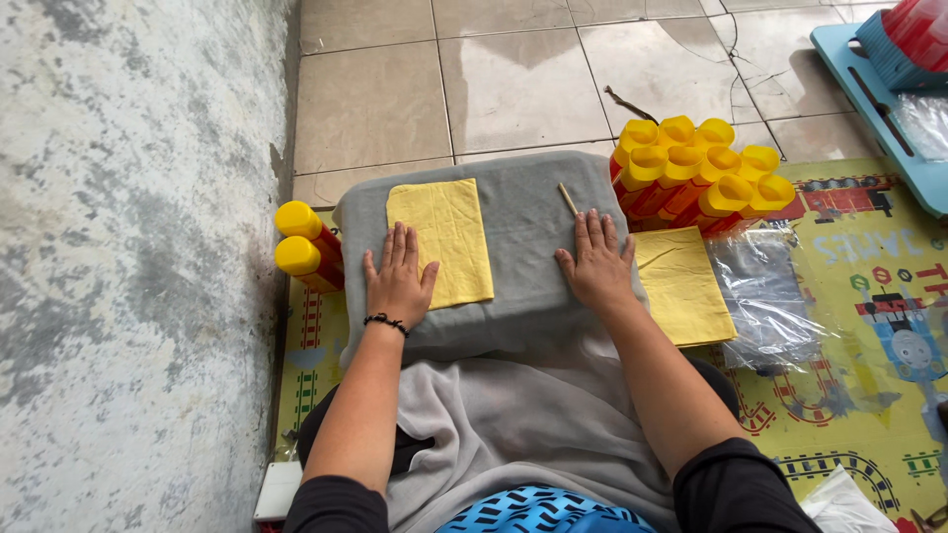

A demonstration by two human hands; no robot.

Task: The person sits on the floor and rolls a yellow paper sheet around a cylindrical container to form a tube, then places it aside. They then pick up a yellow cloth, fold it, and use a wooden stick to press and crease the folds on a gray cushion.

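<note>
Left hand, right hand flat, palms down, fingers extended.

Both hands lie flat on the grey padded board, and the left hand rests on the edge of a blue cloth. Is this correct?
Not quite: the head view shows the cloth under the left hand is yellow, not blue. The rest holds: both hands, the right hand too, lie flat on the grey padded board.

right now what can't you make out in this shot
- Red and blue object, head view: cut off by the top right corner, kind unclear.
- White object by the left arm: cut by the bottom edge.
- Bottles with yellow caps: bodies mostly hidden under the caps.
- Lower stack of yellow sheets: count too thin to tell.
- Under the grey cloth: the support is covered.
- Left hand and right hand: palms face down, unseen.
</note>
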